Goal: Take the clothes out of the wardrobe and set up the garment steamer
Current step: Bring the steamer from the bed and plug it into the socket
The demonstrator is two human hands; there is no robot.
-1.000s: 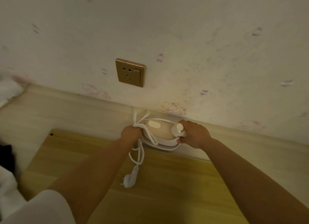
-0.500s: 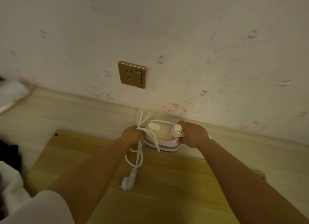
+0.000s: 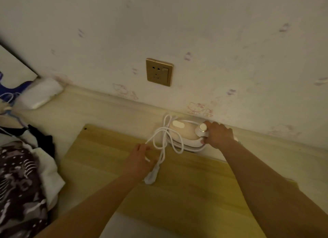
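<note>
Left hand [image 3: 140,160] slid down the cord [image 3: 164,142] to the plug [image 3: 151,175], grip pinching it; socket [image 3: 159,72] is straight above. Right hand [image 3: 217,134] holds steamer [image 3: 184,133].

Two bare forearms in view, entering from near edge. Left hand [image 3: 140,159] and right hand [image 3: 219,134] both bare: no gloves, no rings, no watch or band visible at either wrist. Left forearm uncovered as far as frame shows; right forearm likewise, no sleeve in sight. Light dim and yellowish, so fine marks on fingers can't be made out.
</note>
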